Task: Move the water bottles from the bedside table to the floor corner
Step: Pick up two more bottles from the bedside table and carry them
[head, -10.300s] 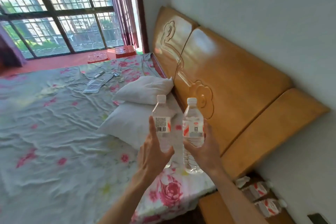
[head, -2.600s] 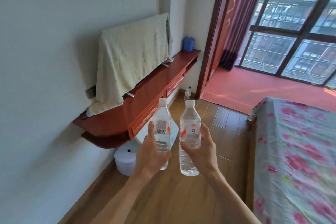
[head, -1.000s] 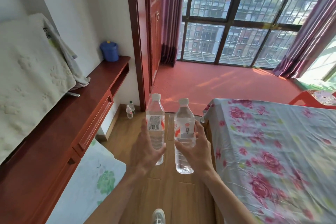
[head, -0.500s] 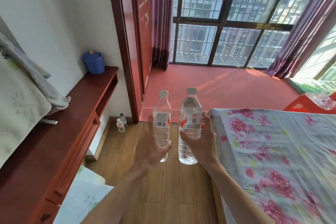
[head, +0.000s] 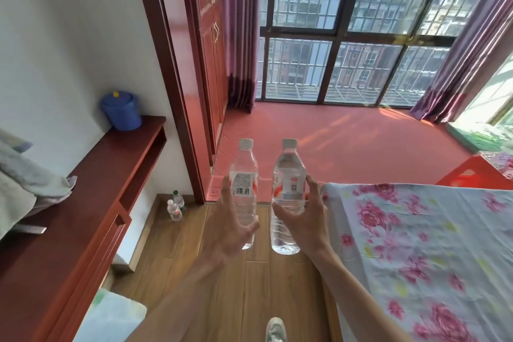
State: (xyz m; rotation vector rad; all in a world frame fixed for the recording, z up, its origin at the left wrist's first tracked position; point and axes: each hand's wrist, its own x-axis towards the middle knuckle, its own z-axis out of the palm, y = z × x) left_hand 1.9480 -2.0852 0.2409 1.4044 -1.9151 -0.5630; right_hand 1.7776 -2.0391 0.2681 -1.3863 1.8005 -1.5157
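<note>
My left hand (head: 226, 233) grips a clear water bottle (head: 243, 175) with a white cap and a barcode label, held upright in front of me. My right hand (head: 304, 219) grips a second clear bottle (head: 288, 175) with a red-and-white label, also upright, right beside the first. Both bottles hang above the wooden floor (head: 236, 286). Two small water bottles (head: 175, 207) stand on the floor in the corner by the red door frame (head: 177, 86), ahead and to the left.
A long red-brown wall shelf (head: 83, 203) runs along the left, with a blue pot (head: 122, 111) and draped cloth (head: 25, 183) on it. The bed with a floral sheet (head: 416, 244) fills the right. A red-floored balcony lies ahead. My shoe (head: 274, 329) shows below.
I have walked forward along the gap between shelf and bed; the floor corner with its two bottles is closer. Both hands still hold their bottles upright.
</note>
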